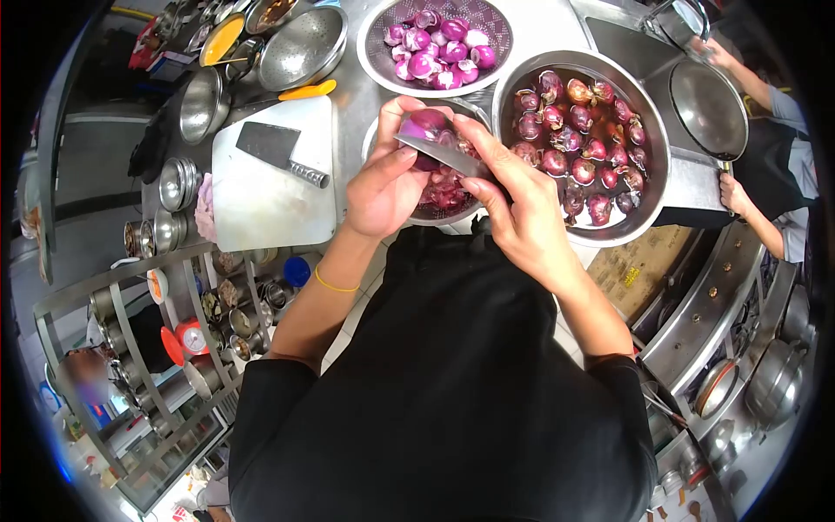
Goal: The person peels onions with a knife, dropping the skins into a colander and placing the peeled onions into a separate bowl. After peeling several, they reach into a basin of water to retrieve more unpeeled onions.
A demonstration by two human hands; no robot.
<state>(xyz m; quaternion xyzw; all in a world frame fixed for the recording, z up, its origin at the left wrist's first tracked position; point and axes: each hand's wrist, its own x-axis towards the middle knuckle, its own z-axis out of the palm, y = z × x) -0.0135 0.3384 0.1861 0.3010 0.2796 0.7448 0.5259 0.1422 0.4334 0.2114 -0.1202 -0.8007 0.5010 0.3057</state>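
My left hand (pixel 383 187) has its fingers wrapped round a purple onion (pixel 424 126). In my right hand (pixel 522 196) is a small knife (pixel 448 157), its blade lying against the onion. Both hands are above a bowl (pixel 372 139) with onion peelings (pixel 444 196) in it. Behind them stands a perforated colander (pixel 371 48) of peeled purple onions (pixel 452 52). On the right, a large metal basin (pixel 657 183) holds several unpeeled onions (pixel 581 117) in dark liquid.
A white cutting board (pixel 270 209) with a cleaver (pixel 270 143) lies on the left. Metal bowls (pixel 303 48) and an orange-handled tool (pixel 309 90) are behind it. At the right, a co-worker's hands (pixel 735 193) hold a pan (pixel 709 109) by the sink.
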